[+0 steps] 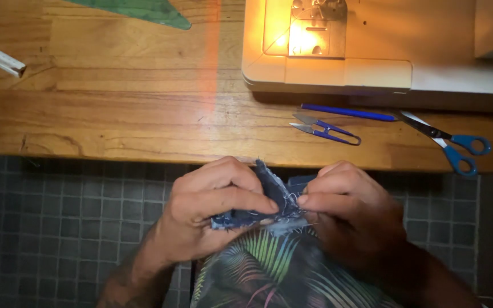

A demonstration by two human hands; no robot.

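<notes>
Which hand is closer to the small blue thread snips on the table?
Right. The right hand sits just below the snips, pinching the denim piece. The left hand holds it farther left.

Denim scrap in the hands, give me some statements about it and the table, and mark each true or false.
1. Both the left hand and the right hand pinch the dark blue denim scrap. True.
2. The blue-handled scissors lie on the tiled floor. False: they lie on the wooden table.
3. The small thread snips lie in front of the sewing machine. True.
4. The sewing machine's lamp is off. False: it glows over the needle plate.
</notes>
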